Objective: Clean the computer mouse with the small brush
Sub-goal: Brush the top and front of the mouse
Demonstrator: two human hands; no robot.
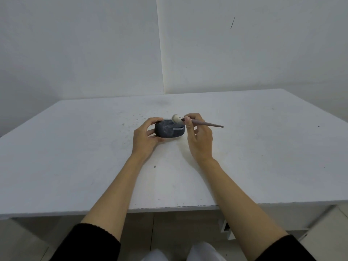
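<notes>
A dark computer mouse [168,130], dusty and smudged with white, rests on the white table [263,157] near its middle. My left hand [145,137] grips the mouse's left end, thumb on the far side and fingers on the near side. My right hand [199,136] pinches a small brush [205,123] with a thin dark-red handle pointing right. The brush's white bristle tuft [176,118] touches the mouse's upper far edge.
Small dark specks and dust marks are scattered on the table behind and in front of the mouse. White walls stand close behind the table's far edge. The table's front edge runs just above my sleeves.
</notes>
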